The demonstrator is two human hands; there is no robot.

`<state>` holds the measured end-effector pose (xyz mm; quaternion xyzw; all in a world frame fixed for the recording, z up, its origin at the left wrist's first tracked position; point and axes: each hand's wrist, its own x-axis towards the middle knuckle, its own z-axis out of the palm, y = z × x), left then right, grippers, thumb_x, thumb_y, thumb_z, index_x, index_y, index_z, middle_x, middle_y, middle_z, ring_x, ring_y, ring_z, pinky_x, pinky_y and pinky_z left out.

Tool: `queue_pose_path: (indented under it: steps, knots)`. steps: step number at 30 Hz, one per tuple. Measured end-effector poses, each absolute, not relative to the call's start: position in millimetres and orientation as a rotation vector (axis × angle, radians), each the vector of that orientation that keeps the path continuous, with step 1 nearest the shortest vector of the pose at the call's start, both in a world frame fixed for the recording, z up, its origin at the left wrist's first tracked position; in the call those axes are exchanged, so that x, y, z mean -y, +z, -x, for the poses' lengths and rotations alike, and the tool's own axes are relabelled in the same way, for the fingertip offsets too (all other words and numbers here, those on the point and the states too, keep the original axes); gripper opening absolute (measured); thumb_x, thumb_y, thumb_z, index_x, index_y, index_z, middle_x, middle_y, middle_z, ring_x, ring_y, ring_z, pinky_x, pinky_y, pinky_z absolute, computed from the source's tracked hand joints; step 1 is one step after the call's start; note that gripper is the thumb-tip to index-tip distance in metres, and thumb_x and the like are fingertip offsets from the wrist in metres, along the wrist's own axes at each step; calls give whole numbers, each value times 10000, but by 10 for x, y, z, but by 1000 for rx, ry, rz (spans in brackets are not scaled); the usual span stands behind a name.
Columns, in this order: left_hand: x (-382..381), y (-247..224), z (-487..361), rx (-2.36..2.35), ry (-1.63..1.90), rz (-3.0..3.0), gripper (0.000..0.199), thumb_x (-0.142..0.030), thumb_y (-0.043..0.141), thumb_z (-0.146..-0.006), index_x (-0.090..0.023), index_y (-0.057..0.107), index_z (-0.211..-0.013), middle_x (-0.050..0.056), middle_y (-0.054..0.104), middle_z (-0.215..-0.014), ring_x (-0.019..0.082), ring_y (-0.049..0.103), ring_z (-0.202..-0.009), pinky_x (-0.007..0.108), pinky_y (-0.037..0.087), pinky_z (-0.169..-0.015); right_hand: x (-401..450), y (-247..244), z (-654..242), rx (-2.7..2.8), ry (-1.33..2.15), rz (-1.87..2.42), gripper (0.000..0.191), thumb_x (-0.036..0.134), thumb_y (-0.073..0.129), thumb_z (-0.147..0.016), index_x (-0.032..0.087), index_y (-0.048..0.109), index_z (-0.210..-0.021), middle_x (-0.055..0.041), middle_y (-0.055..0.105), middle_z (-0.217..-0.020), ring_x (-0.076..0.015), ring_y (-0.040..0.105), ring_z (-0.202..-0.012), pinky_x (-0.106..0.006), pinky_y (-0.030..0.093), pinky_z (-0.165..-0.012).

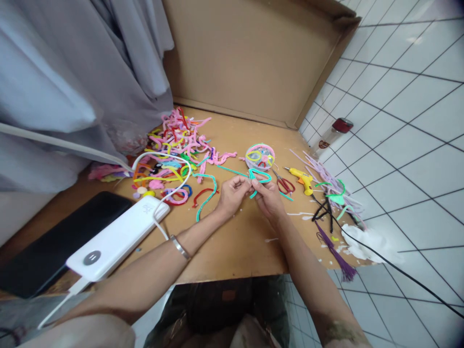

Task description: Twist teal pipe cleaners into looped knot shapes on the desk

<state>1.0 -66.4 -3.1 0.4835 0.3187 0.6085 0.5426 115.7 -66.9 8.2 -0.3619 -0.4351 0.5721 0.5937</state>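
Both hands meet over the middle of the table around a turquoise pipe cleaner bent into loops. My left hand is closed, its thumb and fingers pinching the pipe cleaner at the base of the loops. My right hand grips the same piece from the right, thumb on top. One straight end runs out to the left past my left fingers, and another short end shows at the lower right. Just beyond the hands sits a round decorated container. Red-handled scissors lie beside my right hand.
A heap of colourful pipe cleaners lies at the back left. A white power bank with a cable and a black phone-like slab lie at left. At right are a yellow glue gun, a purple tassel and a bottle.
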Motion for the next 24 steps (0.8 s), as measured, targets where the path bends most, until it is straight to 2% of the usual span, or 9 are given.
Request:
queue_pose_path:
  steps: [7, 14, 17, 20, 24]
  knots:
    - [639, -38, -7, -821, 1443, -1200, 245, -385, 697, -754, -170, 617, -669, -16, 613, -595, 116, 546, -581, 248, 456, -609, 632, 15, -1210, 1011, 1357, 890, 404, 371, 869, -609, 228, 740, -963, 19, 694, -717, -127, 565, -650, -269, 457, -632]
    - [613, -73, -5, -783, 1420, -1173, 249, -395, 714, -743, -176, 599, -709, -26, 600, -604, 117, 543, -572, 255, 462, -618, 628, 15, -1199, 968, 1397, 878, 306, 389, 876, -576, 214, 745, -791, 6, 705, -722, -118, 529, -633, -260, 443, -628]
    - [618, -63, 4, -787, 1404, -1186, 256, -408, 685, -780, -173, 609, -715, -24, 593, -608, 114, 530, -575, 248, 442, -607, 627, 27, -1191, 969, 1402, 887, 301, 394, 886, -547, 210, 717, -716, 6, 684, -683, -120, 511, -620, -261, 438, -613]
    - [624, -39, 19, -830, 1410, -1225, 297, -439, 654, -816, -171, 609, -697, -19, 589, -600, 115, 527, -584, 247, 427, -606, 625, 21, -1185, 975, 1401, 887, 285, 382, 885, -555, 205, 701, -683, 11, 654, -652, -120, 506, -624, -264, 436, -622]
    - [620, -17, 38, -901, 1448, -1245, 291, -448, 712, -766, -169, 632, -743, -13, 628, -634, 123, 566, -614, 246, 445, -628, 620, -21, -1175, 930, 1383, 900, 287, 386, 880, -559, 203, 719, -710, 24, 637, -635, -105, 483, -598, -256, 430, -607]
